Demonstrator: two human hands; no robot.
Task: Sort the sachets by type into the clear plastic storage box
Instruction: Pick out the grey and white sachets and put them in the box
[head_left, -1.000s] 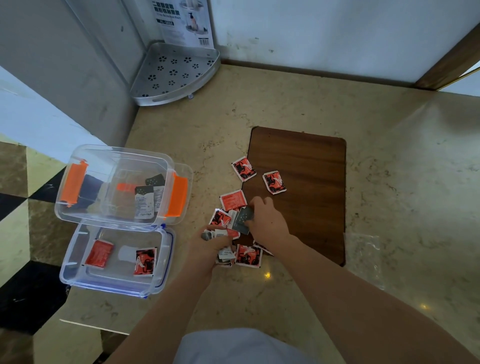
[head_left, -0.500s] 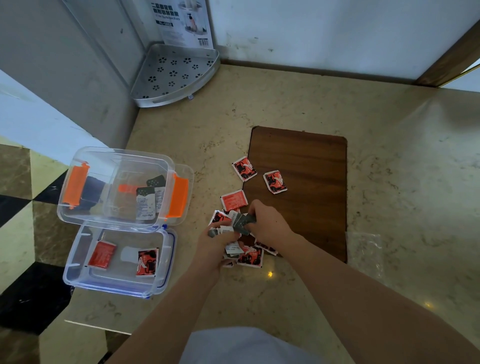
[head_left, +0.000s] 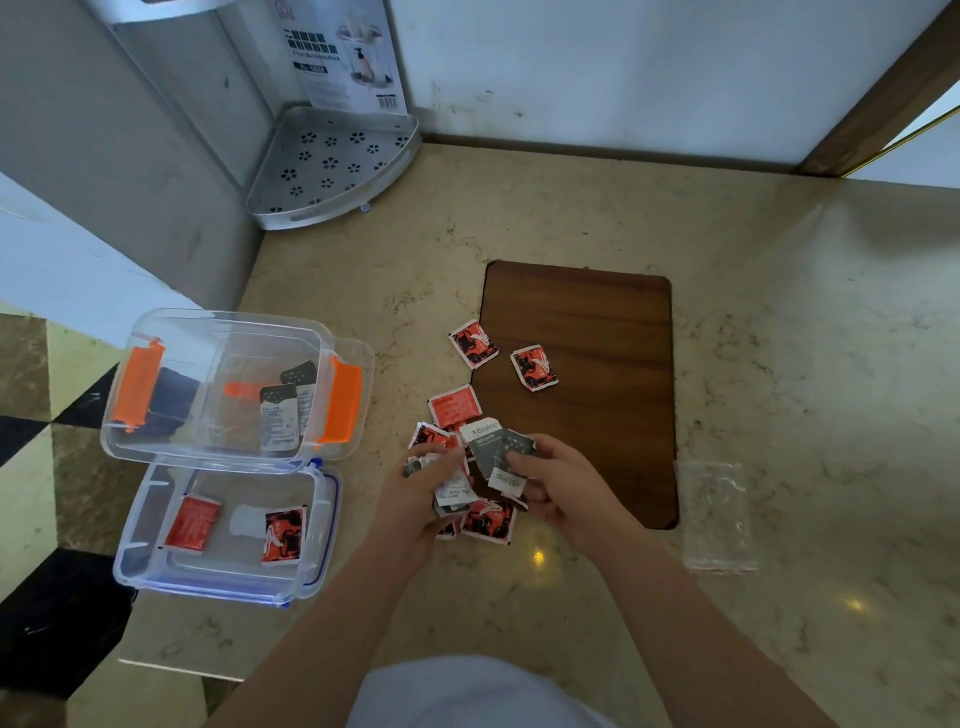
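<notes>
Both hands lifted off pile; right hand (head_left: 558, 486) pinches two grey sachets (head_left: 501, 452) (left hand (head_left: 423, 493) grips more).

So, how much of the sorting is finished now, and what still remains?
Early stage. Done: the orange-latched box holds a few grey sachets; the blue-edged box holds two red sachets. In hand: the right hand pinches grey sachets, and the left hand holds more. Left: the pile and loose red sachets by the wooden board.
</notes>
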